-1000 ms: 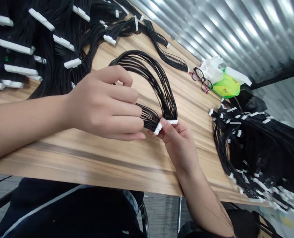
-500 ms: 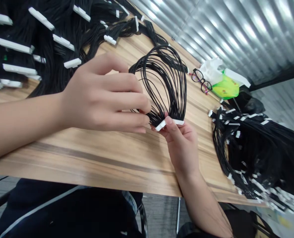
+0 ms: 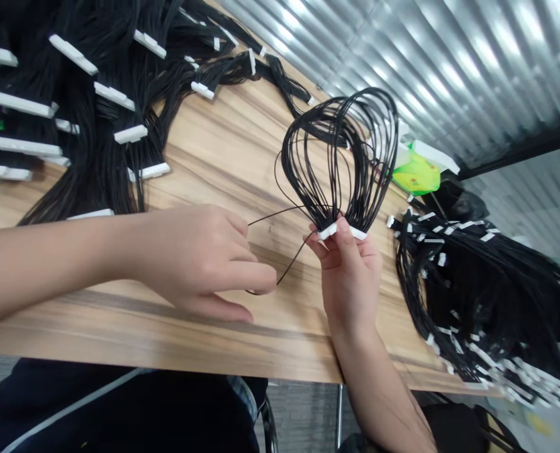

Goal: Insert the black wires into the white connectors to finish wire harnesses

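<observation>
- Well, in the head view, the right hand (image 3: 348,270) sits just below the frame's centre, at 6 o'clock, its thumb and fingers closed narrowly on two white connectors (image 3: 343,232); they stand side by side, at a slight angle to each other.
- A bundle of black wires (image 3: 341,151) rises from those connectors toward 12 o'clock, spread into a wide, upright loop, and it stays clear of the table (image 3: 223,138).
- One stray wire (image 3: 280,214) leaves the connectors toward 9 o'clock and runs to the left hand (image 3: 199,258).
- That left hand lies at 9 o'clock, low over the table, its fingers (image 3: 256,274) curled and narrow; the stray wire passes right at them, but whether they pinch it, I cannot tell.
- At 10 o'clock, long harnesses (image 3: 91,126) lie side by side on the table, black wires ending in white connectors.
- At 4 o'clock, a heap of similar harnesses (image 3: 469,289) sits at the table's edge.
- At 2 o'clock, a green packet (image 3: 416,173) with white wrapping lies just beyond the loop, and a corrugated metal wall (image 3: 450,75) runs behind it.
- At 7 o'clock, below the table's edge, there is dark clothing (image 3: 119,409) – the person's own, it seems.
</observation>
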Demonstrator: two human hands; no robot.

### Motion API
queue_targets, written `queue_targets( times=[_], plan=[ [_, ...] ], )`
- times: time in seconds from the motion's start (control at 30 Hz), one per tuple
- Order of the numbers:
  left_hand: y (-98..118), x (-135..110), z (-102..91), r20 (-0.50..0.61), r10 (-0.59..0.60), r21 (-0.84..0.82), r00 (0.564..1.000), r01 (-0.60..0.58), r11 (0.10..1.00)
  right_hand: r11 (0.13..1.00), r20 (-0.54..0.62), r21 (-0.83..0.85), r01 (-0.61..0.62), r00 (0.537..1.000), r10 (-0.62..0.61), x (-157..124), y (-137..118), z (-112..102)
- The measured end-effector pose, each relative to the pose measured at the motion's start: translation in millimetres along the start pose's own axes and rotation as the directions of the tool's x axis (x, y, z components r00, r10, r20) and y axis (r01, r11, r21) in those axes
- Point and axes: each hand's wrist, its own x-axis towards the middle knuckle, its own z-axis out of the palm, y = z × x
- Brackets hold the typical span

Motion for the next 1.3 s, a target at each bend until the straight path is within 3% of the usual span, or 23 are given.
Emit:
queue_targets(
  times=[0.07,0.13,0.3,0.4,0.53,0.7,0.87,1.1,1.3],
  plan=[
    [1.1,-1.2,3.7,-0.013,0.001,0.026,1.0,-0.001,1.0,1.0,0.012,-0.017,-0.009,1.0,0.009,0.8,0.6,0.1],
    [0.3,-2.4,1.9,-0.065,0.013,0.165,0.998,-0.003,0.986,0.998,0.024,-0.067,-0.021,0.999,0.023,-0.2,2.7,0.0],
    [-4.3,-1.8,-21.1,-0.262,-0.161,0.485,0.952,0.274,0.831,0.991,0.089,-0.123,-0.045,0.994,0.056,-8.9,10.5,0.2],
    [-7.4,2.8,-29.6,-0.274,-0.042,0.599,0.961,0.204,0.774,0.989,0.128,-0.123,-0.079,0.987,0.095,-15.9,12.8,1.8],
    [-10.0,4.9,-24.2,-0.201,0.089,0.598,0.976,0.05,0.8,0.986,0.13,-0.148,-0.073,0.987,0.093,-21.0,12.4,4.2],
    [-7.5,2.3,-18.8,-0.171,0.027,0.614,0.985,0.085,0.785,0.983,0.116,-0.17,-0.072,0.989,0.093,-23.3,11.0,4.6],
    [-4.7,10.4,-27.4,-0.112,0.161,0.649,0.981,-0.05,0.759,0.984,0.136,-0.167,-0.063,0.987,0.087,-24.8,11.0,3.9],
    [-7.8,13.1,-18.2,-0.013,-0.016,0.627,1.0,0.021,0.779,0.982,0.135,-0.184,-0.03,0.989,0.056,-21.3,16.0,2.6],
    [-8.0,9.0,-19.3,-0.151,0.092,0.639,0.984,0.026,0.769,0.991,0.091,-0.121,-0.058,0.993,0.07,-22.3,10.0,3.4]
  ],
)
